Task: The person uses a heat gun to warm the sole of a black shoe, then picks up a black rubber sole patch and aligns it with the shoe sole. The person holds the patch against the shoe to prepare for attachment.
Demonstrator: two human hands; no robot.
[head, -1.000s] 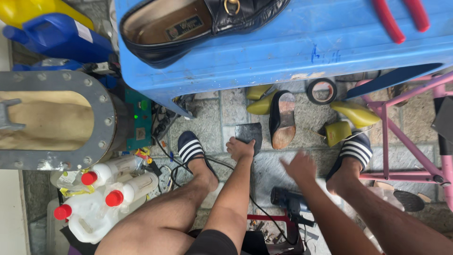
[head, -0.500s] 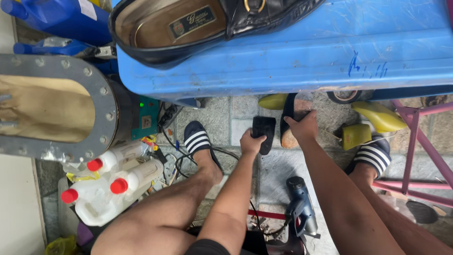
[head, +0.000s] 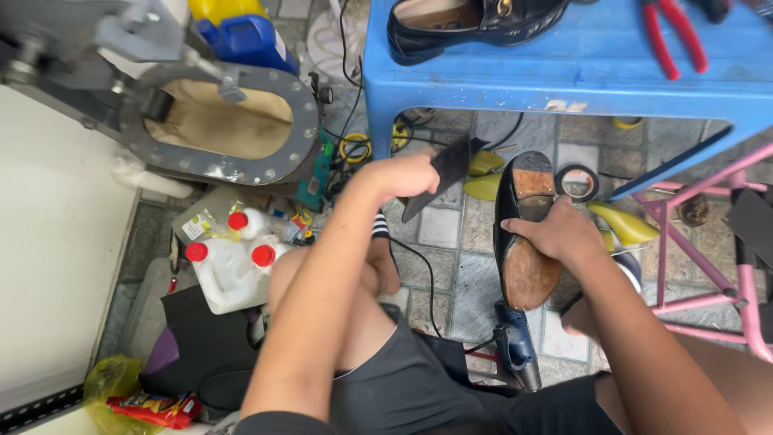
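Observation:
My right hand [head: 560, 234] grips a black dress shoe [head: 523, 266] turned sole up, its worn brown sole and heel facing me. My left hand [head: 398, 176] holds a flat black rubber piece [head: 443, 173] just left of the shoe, not touching it. Both hands are raised above the tiled floor, in front of a blue plastic stool [head: 564, 72]. A second black loafer [head: 475, 20] lies on the stool top beside red-handled pliers [head: 672, 36].
A grey metal press with an oval opening [head: 217, 121] stands at left. White jugs with red caps [head: 229, 258] sit below it. A roll of black tape [head: 577, 183], yellow shoe forms [head: 624, 225], a blue power tool [head: 515, 342] and cables lie on the floor. A pink metal frame [head: 692, 242] is at right.
Both hands have lifted off the floor: the right now holds the shoe sole up, the left holds the black piece. The view has shifted right and back.

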